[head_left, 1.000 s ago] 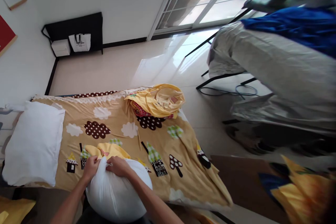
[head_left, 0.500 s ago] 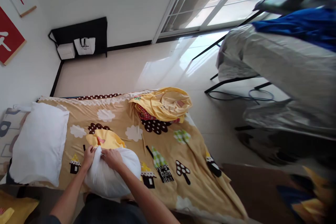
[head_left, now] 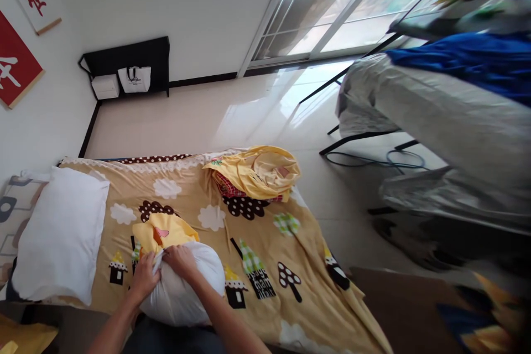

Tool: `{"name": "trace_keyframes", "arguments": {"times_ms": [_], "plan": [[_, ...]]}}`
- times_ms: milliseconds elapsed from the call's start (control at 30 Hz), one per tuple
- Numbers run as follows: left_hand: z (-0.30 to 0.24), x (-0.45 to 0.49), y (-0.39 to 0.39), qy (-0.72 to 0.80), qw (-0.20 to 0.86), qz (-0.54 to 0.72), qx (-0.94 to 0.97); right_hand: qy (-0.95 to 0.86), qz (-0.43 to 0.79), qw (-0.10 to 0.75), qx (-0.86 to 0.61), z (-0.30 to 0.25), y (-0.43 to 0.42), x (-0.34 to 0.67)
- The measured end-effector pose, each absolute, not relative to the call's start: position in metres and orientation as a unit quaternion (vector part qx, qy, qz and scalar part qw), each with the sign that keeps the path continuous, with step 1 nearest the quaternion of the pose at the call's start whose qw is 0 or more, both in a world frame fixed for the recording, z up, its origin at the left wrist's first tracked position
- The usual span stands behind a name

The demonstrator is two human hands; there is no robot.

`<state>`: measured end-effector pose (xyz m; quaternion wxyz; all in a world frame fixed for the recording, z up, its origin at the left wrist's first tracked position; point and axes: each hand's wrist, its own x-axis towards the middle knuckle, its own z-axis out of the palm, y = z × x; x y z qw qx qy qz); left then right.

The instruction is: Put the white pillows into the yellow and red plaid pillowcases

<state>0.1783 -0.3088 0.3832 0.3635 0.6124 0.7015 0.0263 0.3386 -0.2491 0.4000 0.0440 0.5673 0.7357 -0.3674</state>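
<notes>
A plump white pillow [head_left: 186, 296] is bunched at the near edge of the bed, against my body. Just beyond it a yellow pillowcase [head_left: 176, 228] with a pink patch lies crumpled, meeting the gathered end of the pillow. My left hand [head_left: 144, 279] is closed on the pillow's gathered end, its fingers touching the edge of the yellow cloth. Beside it my right hand [head_left: 180, 260] pinches the same white fabric, knuckles up. The fingertips of both hands are partly hidden in the folds.
The bed has a tan patterned sheet [head_left: 298, 304]. Another white pillow [head_left: 62, 232] lies at its left end, and a folded yellow cloth pile [head_left: 257, 171] at the far edge. A covered rack [head_left: 435, 105] stands on the right. A black shelf [head_left: 124, 55] holds a white bag.
My left hand has shifted nearer to me and its grip has changed. The upright white pillow corner between my hands has been lowered toward the yellow pillowcase. The view has tilted slightly.
</notes>
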Motion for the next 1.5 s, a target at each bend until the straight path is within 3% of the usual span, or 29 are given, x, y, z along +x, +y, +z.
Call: {"name": "trace_keyframes", "arguments": {"times_ms": [300, 500, 767, 1133, 1367, 1500], "plan": [[0.397, 0.195, -0.318, 0.725, 0.316, -0.083, 0.607, 0.732, -0.305, -0.100, 0.601, 0.409, -0.323, 0.442], [0.394, 0.217, -0.292, 0.684, 0.300, -0.082, 0.660, 0.741, -0.358, -0.015, 0.568, 0.387, -0.358, 0.425], [0.374, 0.231, -0.283, 0.659, 0.292, -0.115, 0.684, 0.744, -0.397, 0.050, 0.535, 0.373, -0.311, 0.387], [0.393, 0.242, -0.298, 0.718, 0.260, -0.091, 0.640, 0.722, -0.378, 0.005, 0.579, 0.374, -0.288, 0.393], [0.389, 0.237, -0.290, 0.727, 0.271, -0.106, 0.621, 0.686, -0.316, -0.129, 0.642, 0.378, -0.360, 0.472], [0.385, 0.234, -0.283, 0.713, 0.282, -0.149, 0.624, 0.728, -0.376, -0.071, 0.569, 0.382, -0.385, 0.440]]}}
